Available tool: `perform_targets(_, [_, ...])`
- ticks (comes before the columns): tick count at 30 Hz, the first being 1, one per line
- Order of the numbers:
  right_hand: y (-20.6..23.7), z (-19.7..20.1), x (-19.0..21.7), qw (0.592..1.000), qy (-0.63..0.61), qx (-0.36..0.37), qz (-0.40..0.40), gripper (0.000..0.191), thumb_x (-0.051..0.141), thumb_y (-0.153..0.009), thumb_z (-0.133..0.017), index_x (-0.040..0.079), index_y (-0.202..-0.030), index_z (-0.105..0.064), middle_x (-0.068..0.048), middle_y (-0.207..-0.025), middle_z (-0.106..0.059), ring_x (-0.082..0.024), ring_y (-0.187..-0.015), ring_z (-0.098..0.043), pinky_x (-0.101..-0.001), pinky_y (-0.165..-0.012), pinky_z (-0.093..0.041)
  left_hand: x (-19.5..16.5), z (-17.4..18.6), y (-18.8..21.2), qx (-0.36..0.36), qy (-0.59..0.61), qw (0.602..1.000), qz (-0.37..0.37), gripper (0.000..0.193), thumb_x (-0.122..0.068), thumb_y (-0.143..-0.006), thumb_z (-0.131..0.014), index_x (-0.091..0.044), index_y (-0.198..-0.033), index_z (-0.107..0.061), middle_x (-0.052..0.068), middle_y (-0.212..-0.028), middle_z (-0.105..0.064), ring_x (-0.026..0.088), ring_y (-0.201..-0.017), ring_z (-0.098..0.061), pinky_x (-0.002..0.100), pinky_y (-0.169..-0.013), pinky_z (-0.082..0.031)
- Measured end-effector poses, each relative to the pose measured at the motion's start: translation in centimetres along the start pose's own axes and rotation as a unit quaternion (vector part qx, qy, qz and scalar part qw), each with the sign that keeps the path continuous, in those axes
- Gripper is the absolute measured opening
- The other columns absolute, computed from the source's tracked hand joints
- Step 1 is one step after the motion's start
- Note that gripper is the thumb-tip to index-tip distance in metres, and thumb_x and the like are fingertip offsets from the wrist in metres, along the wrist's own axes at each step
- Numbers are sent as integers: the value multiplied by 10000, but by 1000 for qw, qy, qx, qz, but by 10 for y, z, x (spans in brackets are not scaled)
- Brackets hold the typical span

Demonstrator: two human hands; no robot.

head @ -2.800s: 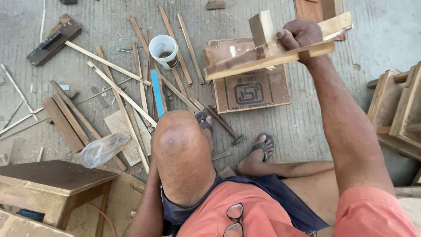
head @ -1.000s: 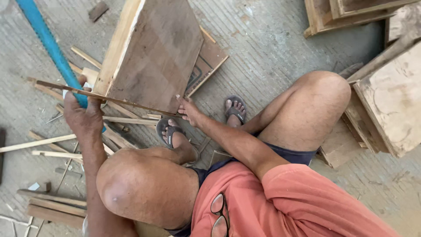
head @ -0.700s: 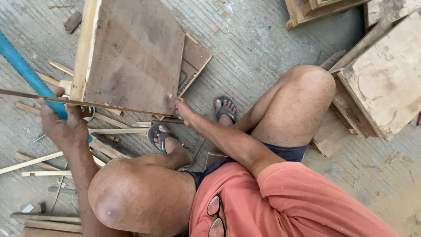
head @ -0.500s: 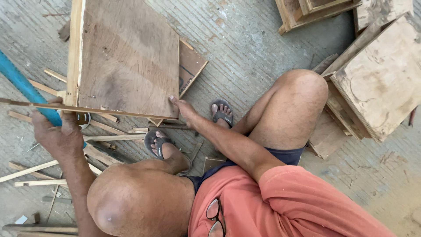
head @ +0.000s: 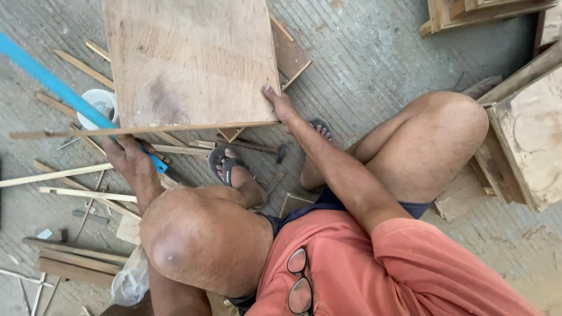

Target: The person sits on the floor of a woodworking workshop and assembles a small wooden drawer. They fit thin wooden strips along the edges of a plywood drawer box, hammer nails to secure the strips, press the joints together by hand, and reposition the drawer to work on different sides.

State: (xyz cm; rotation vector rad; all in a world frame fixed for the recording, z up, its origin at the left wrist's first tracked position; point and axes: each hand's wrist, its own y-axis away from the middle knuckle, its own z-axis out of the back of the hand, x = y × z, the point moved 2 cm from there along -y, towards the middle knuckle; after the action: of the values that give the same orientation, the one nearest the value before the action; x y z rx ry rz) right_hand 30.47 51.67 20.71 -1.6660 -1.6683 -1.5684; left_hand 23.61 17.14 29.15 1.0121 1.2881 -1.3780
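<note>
A large plywood board (head: pixel 190 61) fills the upper middle of the view, above my feet in sandals. My right hand (head: pixel 280 104) grips its lower right corner. A thin wooden strip (head: pixel 70 133) runs along the board's lower edge and sticks out to the left. My left hand (head: pixel 132 161) is closed low on the left, under that strip, around a long blue bar (head: pixel 50 82) that slants up to the top left. Whether the left hand also pinches the strip is hard to tell. My left knee (head: pixel 193 240) hides the forearm.
A white cup (head: pixel 93 102) stands on the concrete among loose slats (head: pixel 88 193). A hammer (head: pixel 257 146) lies by my feet. Wooden crates (head: pixel 527 134) crowd the right side, with frames (head: pixel 480 11) at top right. A plastic bag (head: pixel 130 280) lies at bottom left.
The wooden frame piece my right hand held up earlier is gone; both hands now hold the plywood board with the strip. Over the last second the board turned squarer and moved up in view.
</note>
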Motion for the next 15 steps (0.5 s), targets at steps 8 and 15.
perform_targets(8, [-19,31,62,943,324,-68,38,667,605,-850,-696,36,-1195,-746,-151,-1020,-801,-254,-901,-751,-381,-817,-555,64,-11,40,-18,28,985,168,285,-316,-1161,-538,-33,-1148,-565,27,-796,-594,117,-596,-536,272,-527,-423])
perform_targets(15, [-54,38,118,873,481,-76,36,704,632,-817,-741,55,-1220,-712,-167,-1040,-774,-279,-939,-759,-399,-877,-566,112,-49,55,17,73,970,232,226,-281,-1111,-574,-57,-1133,-578,14,-766,-583,113,-580,-541,277,-510,-418])
